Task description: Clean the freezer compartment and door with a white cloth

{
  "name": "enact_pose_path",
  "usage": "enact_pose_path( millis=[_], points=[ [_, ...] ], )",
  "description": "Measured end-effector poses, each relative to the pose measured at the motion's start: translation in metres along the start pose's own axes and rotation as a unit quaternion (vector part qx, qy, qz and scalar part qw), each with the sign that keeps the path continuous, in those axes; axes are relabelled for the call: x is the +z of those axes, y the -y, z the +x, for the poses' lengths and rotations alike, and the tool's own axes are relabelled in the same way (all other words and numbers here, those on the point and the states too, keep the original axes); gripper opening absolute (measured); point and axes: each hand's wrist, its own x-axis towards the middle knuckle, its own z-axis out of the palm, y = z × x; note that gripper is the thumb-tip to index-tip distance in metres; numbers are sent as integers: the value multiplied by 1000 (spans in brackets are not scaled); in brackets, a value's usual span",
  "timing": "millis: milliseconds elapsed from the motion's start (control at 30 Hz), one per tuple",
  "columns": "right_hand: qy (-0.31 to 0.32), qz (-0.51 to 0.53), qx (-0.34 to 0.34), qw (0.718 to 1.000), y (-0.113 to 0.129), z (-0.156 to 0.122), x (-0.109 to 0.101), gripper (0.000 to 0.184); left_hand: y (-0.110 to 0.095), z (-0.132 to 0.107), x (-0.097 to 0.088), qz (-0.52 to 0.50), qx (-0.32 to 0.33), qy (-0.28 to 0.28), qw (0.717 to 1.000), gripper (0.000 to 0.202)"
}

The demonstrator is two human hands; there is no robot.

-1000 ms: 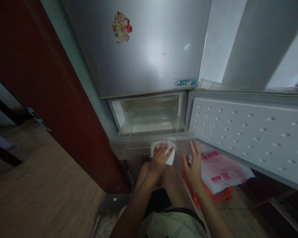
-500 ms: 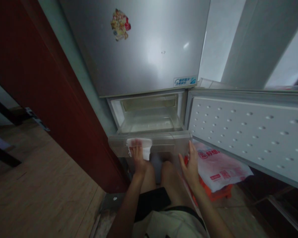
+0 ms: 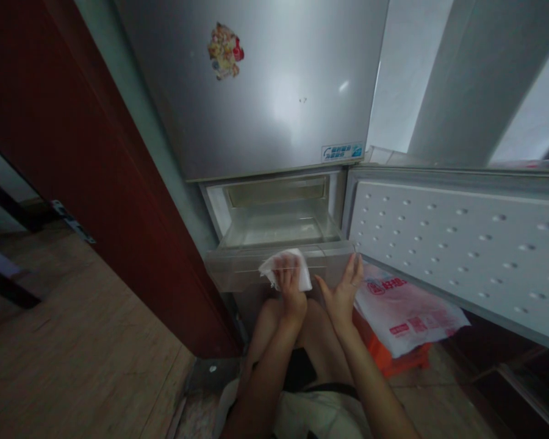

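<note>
The person squats before a fridge, and the clear drawer [image 3: 238, 272] of the lower compartment is pulled out toward the knees. The left hand [image 3: 290, 286] grips a white cloth [image 3: 287, 265] and presses it on the front wall of the drawer, near the top rim and about in the middle. The fingers are bent around the cloth, so it is bunched and not spread flat. The right hand [image 3: 343, 294] is open, with the fingers stretched upward and the palm near the right end of the drawer front. It seems to touch the plastic there, probably to keep the drawer from sliding while the other hand pushes on it. The lower door [image 3: 462, 244] stands wide open to the right, and its dimpled white inner side faces the camera. Under it, a white plastic bag with red print [image 3: 407, 308] lies on an orange crate [image 3: 382, 360], just beside the right forearm. The grey upper door [image 3: 265, 103] is closed and carries a colourful sticker [image 3: 224, 50]. A dark red wooden door [image 3: 73, 152] is at the left, above the wooden floor [image 3: 73, 353].
</note>
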Motion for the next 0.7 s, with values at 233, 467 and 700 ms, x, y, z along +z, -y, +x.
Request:
enact_pose_path(
  millis=[233,467,700],
  points=[
    [-10,9,0,1000,-10,-1,5,83,-4,-3,7,64,128,95,985,54],
    [-15,2,-12,1000,-12,-1,5,85,47,18,-52,132,261,86,952,46],
    [-7,-2,-17,1000,-11,0,1,85,84,13,-80,140,203,33,969,42]
  ],
)
